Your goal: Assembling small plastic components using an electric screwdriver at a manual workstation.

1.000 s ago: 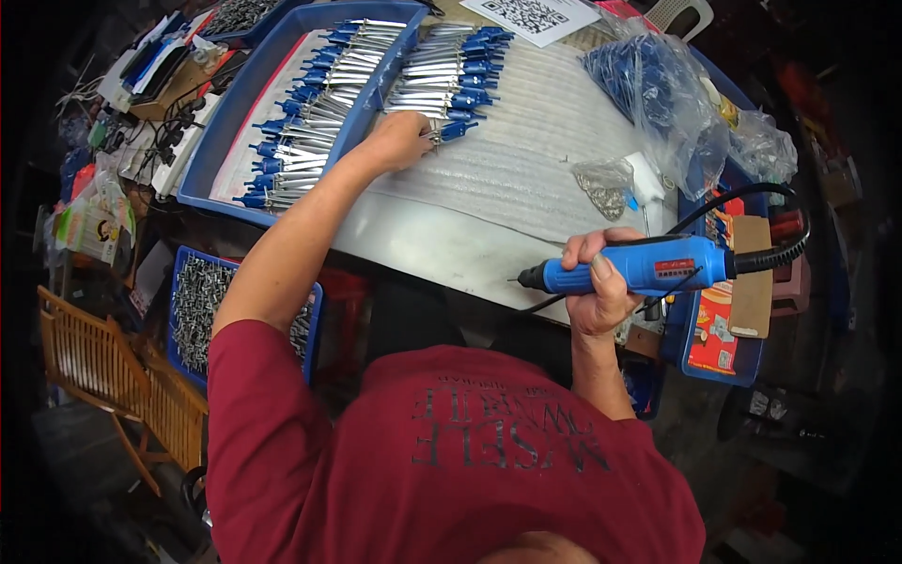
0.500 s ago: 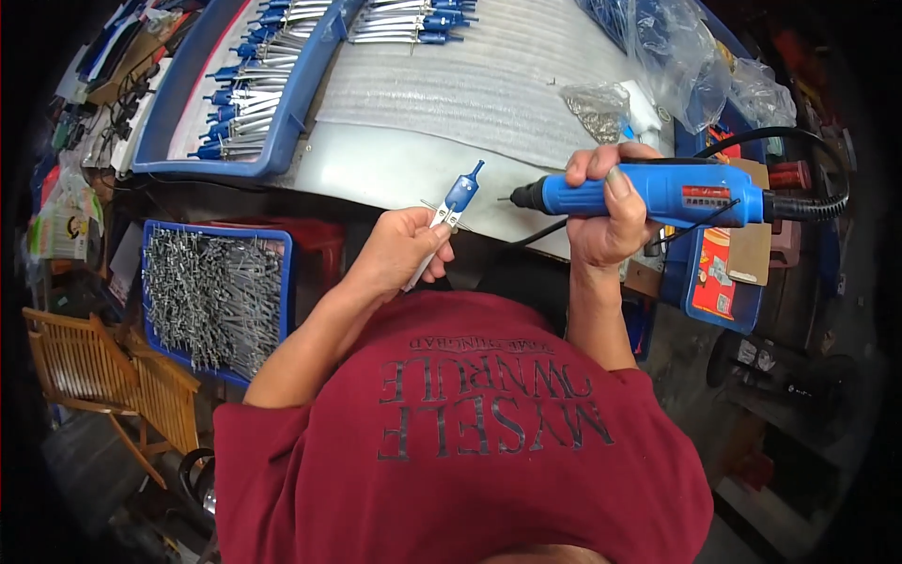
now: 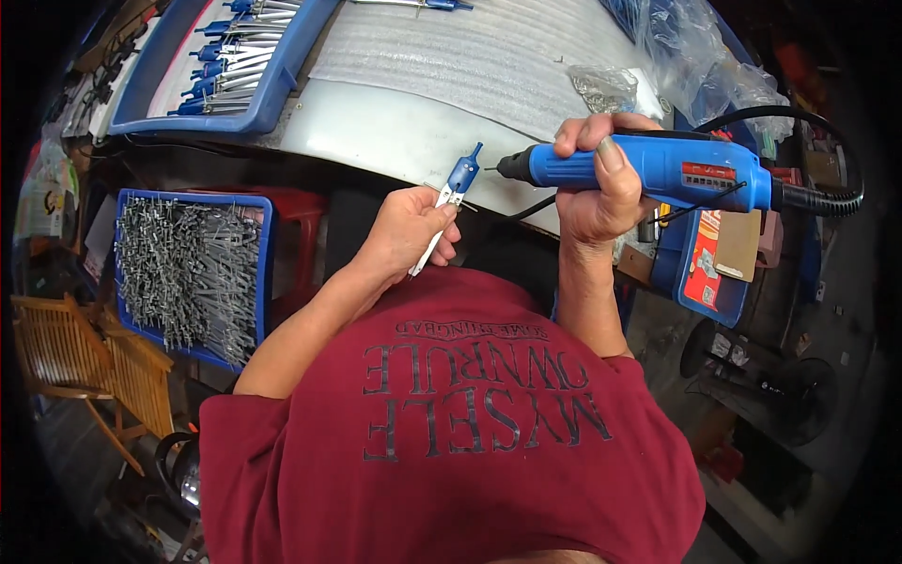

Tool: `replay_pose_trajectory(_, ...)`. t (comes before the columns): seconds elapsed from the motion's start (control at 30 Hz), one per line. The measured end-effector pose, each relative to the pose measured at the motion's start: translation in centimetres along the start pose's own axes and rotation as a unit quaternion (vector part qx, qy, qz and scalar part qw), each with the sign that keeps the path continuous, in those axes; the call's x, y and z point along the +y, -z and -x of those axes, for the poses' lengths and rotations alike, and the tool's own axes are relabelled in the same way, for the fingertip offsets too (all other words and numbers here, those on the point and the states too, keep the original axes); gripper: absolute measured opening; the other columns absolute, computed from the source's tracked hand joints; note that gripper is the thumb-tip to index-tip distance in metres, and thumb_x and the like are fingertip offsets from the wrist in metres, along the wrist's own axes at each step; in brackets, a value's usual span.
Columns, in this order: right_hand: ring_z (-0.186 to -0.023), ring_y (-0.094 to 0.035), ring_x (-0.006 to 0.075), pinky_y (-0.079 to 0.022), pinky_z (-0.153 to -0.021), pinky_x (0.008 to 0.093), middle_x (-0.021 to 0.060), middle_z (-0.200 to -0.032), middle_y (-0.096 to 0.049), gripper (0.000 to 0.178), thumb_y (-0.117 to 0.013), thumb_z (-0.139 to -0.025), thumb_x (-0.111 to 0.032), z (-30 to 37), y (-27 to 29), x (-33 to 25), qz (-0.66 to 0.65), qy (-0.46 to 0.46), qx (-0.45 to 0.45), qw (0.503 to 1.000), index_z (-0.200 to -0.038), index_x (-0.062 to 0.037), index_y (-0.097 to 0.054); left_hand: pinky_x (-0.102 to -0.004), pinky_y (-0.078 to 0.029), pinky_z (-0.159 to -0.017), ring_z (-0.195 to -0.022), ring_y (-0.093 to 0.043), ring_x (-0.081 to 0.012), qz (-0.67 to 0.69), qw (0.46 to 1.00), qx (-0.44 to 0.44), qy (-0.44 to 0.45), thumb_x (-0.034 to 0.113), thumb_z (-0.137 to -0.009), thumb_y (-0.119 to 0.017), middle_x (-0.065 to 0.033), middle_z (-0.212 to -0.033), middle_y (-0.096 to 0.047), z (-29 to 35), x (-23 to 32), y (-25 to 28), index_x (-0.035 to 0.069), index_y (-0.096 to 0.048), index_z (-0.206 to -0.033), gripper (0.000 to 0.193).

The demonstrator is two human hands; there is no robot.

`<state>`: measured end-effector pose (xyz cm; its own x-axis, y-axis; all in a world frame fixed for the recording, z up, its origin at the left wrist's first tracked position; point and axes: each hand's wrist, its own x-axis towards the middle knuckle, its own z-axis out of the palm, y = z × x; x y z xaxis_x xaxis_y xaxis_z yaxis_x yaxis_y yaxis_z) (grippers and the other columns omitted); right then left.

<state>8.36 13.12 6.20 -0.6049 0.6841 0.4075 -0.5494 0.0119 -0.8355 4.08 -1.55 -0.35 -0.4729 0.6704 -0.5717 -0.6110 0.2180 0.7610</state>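
My left hand (image 3: 409, 230) is closed around the white legs of a drawing compass (image 3: 463, 175). The compass tilts, with its blue head up and a thin cross rod sticking out at the sides. My right hand (image 3: 601, 193) grips a blue electric screwdriver (image 3: 676, 169), held level with its black nose pointing left. The thin bit ends just beside the blue head, with a small gap showing between them. My left fingers hide part of the compass legs.
Rows of blue-headed compasses lie in a blue tray (image 3: 268, 113) at the far left. A lower blue bin (image 3: 268, 273) holds many metal parts. On the foam-covered table (image 3: 376, 122) rests a clear bag of small parts (image 3: 601, 89). The screwdriver's black cable (image 3: 827, 122) loops at right.
The screwdriver bit and the compass head have come closer together. The view has shifted, so the trays and table sit higher and further left in it.
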Motion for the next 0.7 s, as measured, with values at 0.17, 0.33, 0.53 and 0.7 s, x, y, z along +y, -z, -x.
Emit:
replay_pose_trajectory(0.17, -0.053, -0.044, 0.0203, -0.040, -0.050, 0.0315, 0.0107, -0.063, -0.045, 0.035, -0.051, -0.062, -0.009, 0.1, -0.7, 0.2, 0.003, -0.007, -0.011, 1.000, -0.094, -0.0019, -0.039, -0.0195, -0.040, -0.040, -0.046, -0.049, -0.0091, -0.008, 1.000, -0.008, 0.004, 0.012, -0.079, -0.045, -0.0048, -0.059, -0.052, 0.0, 0.1, 0.1, -0.001, -0.050, -0.075, 0.014)
replay_pose_trajectory(0.33, -0.052, -0.044, 0.0202, -0.040, -0.050, 0.0318, 0.0110, -0.063, -0.044, 0.034, -0.052, -0.062, -0.009, 0.1, -1.0, 0.3, 0.005, -0.006, -0.026, 1.000, -0.093, -0.0015, -0.040, -0.0190, -0.039, -0.039, -0.045, -0.048, -0.0086, -0.024, 1.000, -0.001, 0.003, 0.012, -0.079, -0.045, -0.0045, -0.059, -0.052, 0.0, 0.1, 0.1, 0.000, -0.049, -0.075, 0.013)
replay_pose_trajectory(0.53, -0.052, -0.044, 0.0200, -0.040, -0.049, 0.0319, 0.0112, -0.063, -0.045, 0.035, -0.052, -0.061, -0.009, 0.1, -1.2, 0.5, 0.009, -0.011, -0.024, 1.000, -0.093, -0.0012, -0.041, -0.0188, -0.038, -0.038, -0.044, -0.047, -0.0081, -0.018, 1.000, -0.005, -0.005, 0.012, -0.079, -0.045, -0.0038, -0.059, -0.051, 0.1, 0.0, 0.0, 0.000, -0.049, -0.074, 0.013)
replay_pose_trajectory(0.7, -0.052, -0.044, 0.0196, -0.041, -0.050, 0.0320, 0.0111, -0.063, -0.045, 0.034, -0.052, -0.061, -0.009, 0.1, -1.4, 0.6, 0.012, -0.007, -0.020, 1.000, -0.093, -0.0010, -0.041, -0.0184, -0.038, -0.038, -0.044, -0.047, -0.0078, -0.029, 1.000, -0.003, -0.004, 0.010, -0.079, -0.044, -0.0033, -0.058, -0.051, 0.1, 0.1, 0.0, 0.001, -0.048, -0.074, 0.012)
